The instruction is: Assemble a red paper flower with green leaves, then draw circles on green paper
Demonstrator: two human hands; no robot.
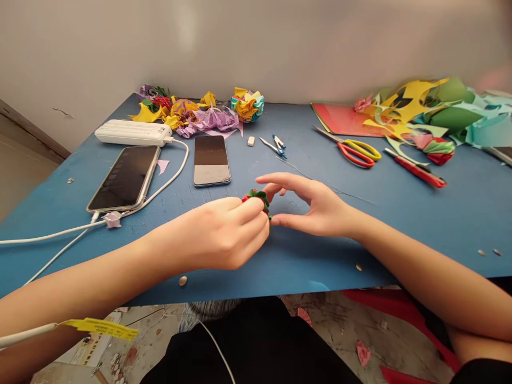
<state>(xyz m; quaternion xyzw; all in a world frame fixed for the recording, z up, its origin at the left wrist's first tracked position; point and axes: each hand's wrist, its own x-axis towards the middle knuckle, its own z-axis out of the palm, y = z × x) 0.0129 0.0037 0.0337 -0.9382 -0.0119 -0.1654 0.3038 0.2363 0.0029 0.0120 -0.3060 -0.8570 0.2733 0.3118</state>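
A pale wall (280,53) stands behind our blue worktop (312,266), with a heap of cut paper (454,118) at its far right. Our right hand (318,208) curves with thumb and fingers spread; our left hand (230,232) is pinched tight. Beyond them we see a dark phone (212,160) and red-and-yellow scissors (342,143). The left one holds a ruffled red-and-green piece (262,197) between our hands; we cannot tell whether the right fingertips touch it. A small white block (250,141) lies right of the phone.

Single head-worn view, facing forward, angled down
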